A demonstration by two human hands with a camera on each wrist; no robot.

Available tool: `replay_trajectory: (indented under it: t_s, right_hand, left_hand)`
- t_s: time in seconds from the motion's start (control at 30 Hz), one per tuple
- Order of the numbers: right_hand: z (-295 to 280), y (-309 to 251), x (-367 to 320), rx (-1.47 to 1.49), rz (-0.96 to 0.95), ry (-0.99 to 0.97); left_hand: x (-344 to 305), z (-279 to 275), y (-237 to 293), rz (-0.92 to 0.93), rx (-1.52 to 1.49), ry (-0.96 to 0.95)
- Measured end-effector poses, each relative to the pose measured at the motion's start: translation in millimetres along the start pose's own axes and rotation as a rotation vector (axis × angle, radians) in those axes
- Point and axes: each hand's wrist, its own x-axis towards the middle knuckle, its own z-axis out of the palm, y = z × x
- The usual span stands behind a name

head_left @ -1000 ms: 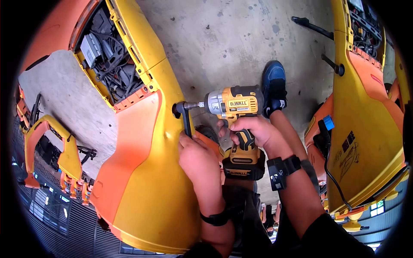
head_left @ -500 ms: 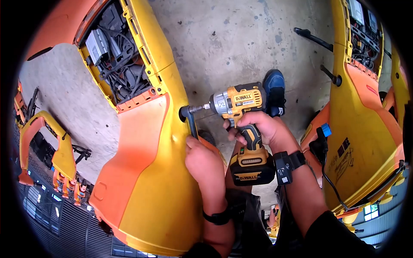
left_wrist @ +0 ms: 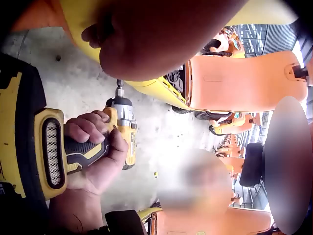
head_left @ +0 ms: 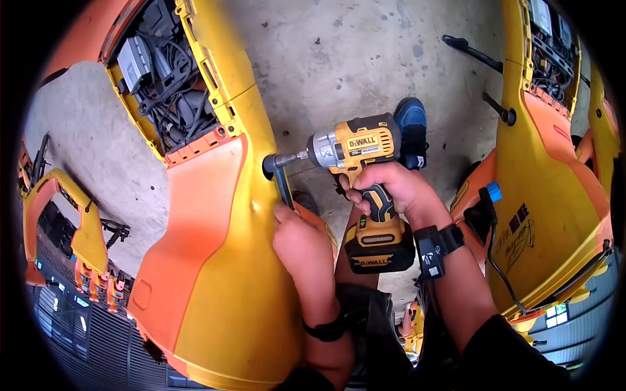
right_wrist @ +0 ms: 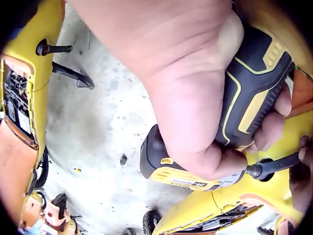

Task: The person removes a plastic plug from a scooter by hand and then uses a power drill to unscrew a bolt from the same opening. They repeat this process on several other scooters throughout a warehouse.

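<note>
A yellow and black DeWalt impact driver (head_left: 363, 141) is in my right hand (head_left: 398, 186), which grips its handle with the fingers curled near the trigger. Its socket (head_left: 300, 156) points left, right at the head of a black crank arm (head_left: 283, 186). That arm comes out of a round hole in the yellow side of an orange-and-yellow vehicle body (head_left: 228, 293). My left hand (head_left: 301, 241) holds the crank arm's lower end. In the right wrist view, the socket meets the crank arm (right_wrist: 279, 165), with left-hand fingertips (right_wrist: 304, 169) at its far end.
Wiring and a silver box (head_left: 135, 64) lie in the body's open bay. On the right stands a similar vehicle body (head_left: 548, 215) with a black crank arm (head_left: 497, 106) sticking out and a blue-capped cable (head_left: 493, 191). My shoe (head_left: 411, 127) rests on the concrete floor (head_left: 339, 58).
The head view has shifted slightly. The driver has tilted a little, its battery swinging right, while its socket stays at the crank head. Both hands keep their holds.
</note>
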Motion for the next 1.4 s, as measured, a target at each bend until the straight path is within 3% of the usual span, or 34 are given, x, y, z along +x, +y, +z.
replay_trajectory:
  t_s: [0.27,0.37,0.47,0.7,0.77,0.87,0.93,0.97,1.03,1.1,1.2,1.27,1.3,1.4]
  right_hand:
    - [-3.0,-0.5,-1.0,0.043,-0.098,-0.053]
    - [-14.2,1.5,-1.4,0.015,-0.005,-0.052]
    - [-7.1,-1.2,-5.8,0.065,-0.107,-0.063]
    - [-20.5,-12.8,-26.3,0.214,-0.117,0.031]
    - [-21.7,-19.2,-28.2,0.194,-0.089,-0.01]
    - [-10.4,-17.0,-32.0,0.013,-0.172,0.162]
    - [-9.7,-13.8,-30.0,0.005,-0.193,0.159]
    - [-9.8,-13.9,-29.5,-0.011,-0.211,0.155]
    - [-9.6,-14.9,-32.8,-0.002,-0.205,0.161]
    - [-13.7,-17.5,-35.9,-0.009,-0.196,0.185]
    - [-20.5,-20.4,-43.0,0.009,-0.251,0.206]
    - [-24.9,-21.7,-47.3,0.011,-0.27,0.209]
    - [-27.3,-23.2,-48.6,0.002,-0.283,0.208]
    - [-34.8,-24.6,-49.9,-0.006,-0.23,0.207]
  left_hand:
    - [0.7,-15.0,4.2,-0.018,-0.034,-0.011]
    - [-0.1,-30.5,7.8,-0.098,-0.077,-0.082]
    - [-1.9,-44.4,9.8,-0.115,-0.107,-0.104]
    - [-15.5,-76.7,14.0,-0.129,-0.266,0.027]
    - [-15.9,-75.1,11.8,-0.106,-0.326,0.078]
    - [-19.4,-69.7,12.4,-0.024,-0.289,0.172]
    - [-25.6,-76.0,27.1,0.057,-0.294,0.362]
    - [-29.7,-70.1,36.6,0.064,-0.29,0.363]
    - [-38.1,-45.0,56.0,-0.058,-0.986,0.124]
    - [-19.1,10.6,57.0,-0.462,-1.292,-0.374]
    - [15.0,61.8,42.9,-0.537,-1.984,-0.349]
    - [39.2,64.4,23.5,-0.57,-2.335,-0.344]
    - [46.7,61.8,22.6,-0.477,-2.357,-0.216]
    - [57.0,67.3,11.3,-0.406,-2.365,-0.159]
